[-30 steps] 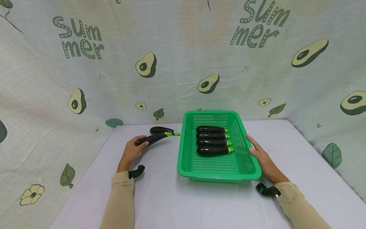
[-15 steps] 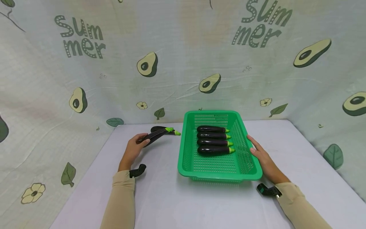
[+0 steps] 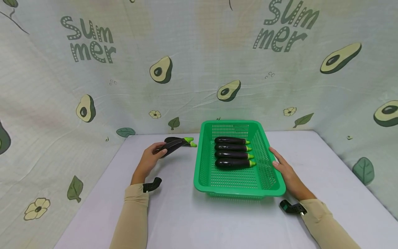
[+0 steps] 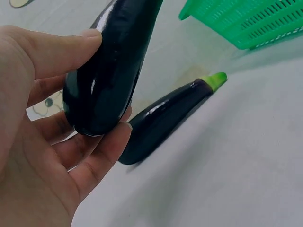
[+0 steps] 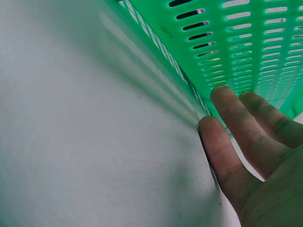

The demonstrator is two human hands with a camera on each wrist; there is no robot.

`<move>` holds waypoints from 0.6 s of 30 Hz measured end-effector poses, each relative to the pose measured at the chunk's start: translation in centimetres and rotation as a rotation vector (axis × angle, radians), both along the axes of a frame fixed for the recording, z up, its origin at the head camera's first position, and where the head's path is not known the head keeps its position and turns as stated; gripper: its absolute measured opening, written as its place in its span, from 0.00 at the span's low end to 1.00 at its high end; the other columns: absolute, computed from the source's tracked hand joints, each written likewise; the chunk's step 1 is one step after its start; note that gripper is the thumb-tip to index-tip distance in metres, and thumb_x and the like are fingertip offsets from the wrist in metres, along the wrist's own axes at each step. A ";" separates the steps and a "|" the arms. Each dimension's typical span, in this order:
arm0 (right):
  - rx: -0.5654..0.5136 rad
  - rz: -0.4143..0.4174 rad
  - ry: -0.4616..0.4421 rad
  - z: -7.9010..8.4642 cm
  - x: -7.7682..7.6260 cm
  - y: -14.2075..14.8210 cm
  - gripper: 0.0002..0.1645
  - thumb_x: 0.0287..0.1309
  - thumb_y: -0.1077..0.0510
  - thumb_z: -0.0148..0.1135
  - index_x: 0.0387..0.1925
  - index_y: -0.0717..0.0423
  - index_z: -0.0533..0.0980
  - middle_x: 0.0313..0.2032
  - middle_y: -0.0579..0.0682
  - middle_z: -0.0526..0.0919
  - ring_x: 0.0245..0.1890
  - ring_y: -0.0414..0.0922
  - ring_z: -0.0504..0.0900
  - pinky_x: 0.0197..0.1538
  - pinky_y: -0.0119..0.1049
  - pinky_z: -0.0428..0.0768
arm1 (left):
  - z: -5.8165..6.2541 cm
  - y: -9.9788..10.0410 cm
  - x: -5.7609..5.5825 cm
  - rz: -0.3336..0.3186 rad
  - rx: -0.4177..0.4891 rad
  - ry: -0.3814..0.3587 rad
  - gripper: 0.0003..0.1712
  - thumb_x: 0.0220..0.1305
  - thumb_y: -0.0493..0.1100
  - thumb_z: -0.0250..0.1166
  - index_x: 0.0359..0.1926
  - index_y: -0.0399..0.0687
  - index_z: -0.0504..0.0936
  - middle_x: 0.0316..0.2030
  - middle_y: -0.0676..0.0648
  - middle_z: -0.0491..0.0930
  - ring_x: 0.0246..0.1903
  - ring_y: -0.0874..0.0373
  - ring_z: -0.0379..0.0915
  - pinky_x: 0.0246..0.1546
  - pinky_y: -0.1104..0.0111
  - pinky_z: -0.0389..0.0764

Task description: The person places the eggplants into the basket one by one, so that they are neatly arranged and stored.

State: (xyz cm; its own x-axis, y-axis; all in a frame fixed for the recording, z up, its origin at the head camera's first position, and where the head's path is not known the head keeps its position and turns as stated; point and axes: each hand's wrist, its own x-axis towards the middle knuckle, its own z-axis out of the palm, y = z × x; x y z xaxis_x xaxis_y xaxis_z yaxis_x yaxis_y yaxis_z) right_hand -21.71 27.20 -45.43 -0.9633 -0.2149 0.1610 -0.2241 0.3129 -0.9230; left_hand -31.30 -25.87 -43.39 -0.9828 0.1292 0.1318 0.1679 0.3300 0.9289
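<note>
In the head view my left hand (image 3: 150,159) holds a dark purple eggplant (image 3: 172,146) with a green stem end, above the table. The left wrist view shows the thumb on one side of this eggplant (image 4: 111,71) and fingers beneath it. A second eggplant (image 4: 165,120) lies on the table just behind. My right hand (image 3: 287,174) is at the right side of a green plastic basket (image 3: 239,190), thumb on the rim. In the right wrist view its fingers (image 5: 246,130) reach against the slotted outer wall. Several eggplants (image 3: 231,155) lie in a column inside the basket, stems to the right.
The basket stands on a white-covered table (image 3: 177,214). Behind the table's back edge hangs a printed cloth (image 3: 192,69) with avocados and lettering, which also closes in both sides. Each wrist carries a black camera mount (image 3: 152,185).
My left hand has lifted the eggplant and shifted it slightly right and up, so it now overlaps the one lying behind in the head view. The right hand and basket stay in place.
</note>
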 end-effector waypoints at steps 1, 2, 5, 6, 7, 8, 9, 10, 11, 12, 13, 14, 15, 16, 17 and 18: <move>-0.004 0.001 -0.001 0.0 0.0 0.0 0.34 0.80 0.43 0.36 0.80 0.34 0.42 0.79 0.55 0.38 0.72 0.61 0.47 0.61 0.58 0.61 | 0.1 0.1 0.0 -0.003 0.003 0.002 0.31 0.70 0.53 0.65 0.68 0.44 0.72 0.64 0.38 0.69 0.62 0.44 0.70 0.57 0.57 0.75; -0.004 0.001 -0.001 0.0 0.0 0.0 0.35 0.80 0.43 0.36 0.80 0.34 0.42 0.79 0.54 0.38 0.72 0.61 0.47 0.62 0.59 0.60 | 0.2 0.3 0.1 -0.006 0.003 0.002 0.31 0.70 0.53 0.66 0.68 0.44 0.72 0.64 0.38 0.69 0.62 0.44 0.69 0.58 0.56 0.75; -0.009 0.000 -0.003 0.0 -0.1 0.0 0.35 0.80 0.43 0.37 0.80 0.33 0.42 0.79 0.54 0.39 0.72 0.61 0.47 0.62 0.58 0.59 | 0.4 0.7 0.1 -0.014 0.001 -0.003 0.32 0.69 0.53 0.66 0.68 0.44 0.72 0.65 0.38 0.68 0.63 0.43 0.69 0.60 0.52 0.73; -0.013 0.002 -0.003 0.0 -0.1 0.0 0.35 0.80 0.43 0.37 0.80 0.33 0.42 0.79 0.54 0.38 0.72 0.61 0.47 0.63 0.60 0.58 | 0.5 0.8 0.2 -0.019 -0.001 -0.005 0.32 0.69 0.54 0.66 0.68 0.45 0.72 0.65 0.38 0.68 0.63 0.43 0.68 0.60 0.51 0.72; -0.015 0.002 -0.004 0.0 -0.1 0.0 0.35 0.80 0.43 0.37 0.80 0.33 0.42 0.79 0.54 0.38 0.72 0.61 0.46 0.63 0.60 0.57 | 0.5 0.9 0.1 -0.024 -0.001 -0.006 0.32 0.69 0.54 0.66 0.68 0.45 0.72 0.65 0.38 0.68 0.63 0.43 0.68 0.61 0.50 0.72; -0.017 0.003 -0.006 0.0 -0.1 0.0 0.35 0.80 0.43 0.37 0.80 0.33 0.42 0.79 0.54 0.38 0.72 0.61 0.46 0.63 0.61 0.57 | 0.6 1.1 0.1 -0.028 -0.005 -0.007 0.32 0.69 0.54 0.66 0.68 0.45 0.72 0.65 0.38 0.67 0.63 0.43 0.68 0.61 0.50 0.71; -0.022 0.004 -0.007 0.1 -0.1 0.0 0.35 0.79 0.43 0.37 0.80 0.33 0.42 0.79 0.54 0.38 0.73 0.61 0.45 0.64 0.63 0.55 | 0.7 1.3 0.1 -0.033 -0.006 -0.009 0.33 0.69 0.55 0.66 0.68 0.45 0.72 0.65 0.38 0.67 0.63 0.43 0.68 0.61 0.49 0.71; -0.026 0.005 -0.008 0.1 -0.1 0.0 0.35 0.79 0.43 0.37 0.80 0.34 0.42 0.79 0.54 0.38 0.73 0.61 0.45 0.64 0.64 0.54 | 0.8 1.5 0.1 -0.039 -0.006 -0.009 0.33 0.69 0.55 0.66 0.68 0.46 0.72 0.65 0.38 0.68 0.63 0.43 0.68 0.61 0.49 0.71; -0.027 0.006 -0.010 0.1 -0.1 0.0 0.35 0.79 0.43 0.38 0.80 0.34 0.42 0.79 0.54 0.38 0.73 0.61 0.44 0.65 0.64 0.53 | 0.9 1.6 0.1 -0.042 -0.003 -0.009 0.32 0.69 0.55 0.66 0.68 0.46 0.72 0.65 0.38 0.68 0.62 0.43 0.69 0.61 0.49 0.72; -0.027 0.007 -0.011 0.1 -0.1 0.0 0.35 0.79 0.43 0.37 0.80 0.34 0.42 0.79 0.54 0.38 0.73 0.61 0.44 0.65 0.64 0.53 | 0.9 1.8 0.1 -0.044 0.000 -0.010 0.32 0.69 0.54 0.66 0.67 0.46 0.73 0.64 0.39 0.68 0.62 0.43 0.69 0.61 0.49 0.72; -0.025 0.006 -0.013 0.1 -0.1 0.0 0.35 0.79 0.42 0.37 0.80 0.34 0.42 0.79 0.55 0.38 0.73 0.61 0.44 0.65 0.61 0.55 | 1.0 2.0 0.1 -0.047 0.007 -0.008 0.31 0.68 0.54 0.67 0.67 0.46 0.73 0.64 0.39 0.69 0.61 0.43 0.70 0.60 0.50 0.72; -0.022 0.005 -0.012 0.1 -0.1 0.0 0.35 0.79 0.42 0.37 0.80 0.34 0.42 0.79 0.55 0.38 0.73 0.61 0.45 0.65 0.59 0.56 | 1.1 2.2 0.1 -0.048 0.008 -0.007 0.31 0.68 0.53 0.67 0.67 0.45 0.73 0.63 0.39 0.69 0.60 0.43 0.70 0.60 0.51 0.73; -0.019 0.004 -0.011 0.1 0.0 0.0 0.35 0.79 0.43 0.37 0.80 0.34 0.42 0.79 0.55 0.38 0.73 0.61 0.46 0.64 0.57 0.57 | 1.1 2.4 0.2 -0.048 0.012 -0.007 0.30 0.68 0.53 0.67 0.66 0.45 0.74 0.63 0.39 0.70 0.60 0.44 0.71 0.60 0.52 0.74; -0.013 0.001 -0.010 0.1 0.0 0.0 0.35 0.79 0.42 0.37 0.80 0.34 0.42 0.79 0.55 0.39 0.72 0.61 0.47 0.63 0.55 0.59 | 1.2 2.6 0.2 -0.048 0.017 -0.005 0.30 0.69 0.52 0.67 0.66 0.45 0.74 0.62 0.39 0.70 0.59 0.44 0.71 0.59 0.53 0.74; -0.010 0.000 -0.007 0.1 0.0 0.0 0.35 0.80 0.43 0.37 0.80 0.34 0.42 0.79 0.55 0.39 0.72 0.61 0.47 0.63 0.56 0.59 | 1.2 2.8 0.1 -0.048 0.021 -0.005 0.29 0.69 0.51 0.67 0.66 0.45 0.74 0.62 0.39 0.70 0.59 0.44 0.71 0.58 0.54 0.75; -0.010 0.000 -0.004 0.1 0.0 0.0 0.35 0.80 0.43 0.37 0.80 0.34 0.42 0.79 0.55 0.39 0.72 0.61 0.47 0.63 0.58 0.59 | 1.2 3.0 0.1 -0.048 0.027 -0.005 0.29 0.69 0.51 0.67 0.65 0.44 0.74 0.61 0.39 0.70 0.58 0.44 0.72 0.58 0.55 0.76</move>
State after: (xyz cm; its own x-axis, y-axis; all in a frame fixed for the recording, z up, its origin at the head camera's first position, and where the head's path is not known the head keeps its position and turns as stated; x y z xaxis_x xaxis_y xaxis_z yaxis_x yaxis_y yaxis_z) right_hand -21.74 27.21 -45.35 -0.9640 -0.2128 0.1593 -0.2202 0.3035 -0.9270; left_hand -31.18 -22.90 -42.18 -0.9762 0.1731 0.1308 0.1783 0.2965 0.9382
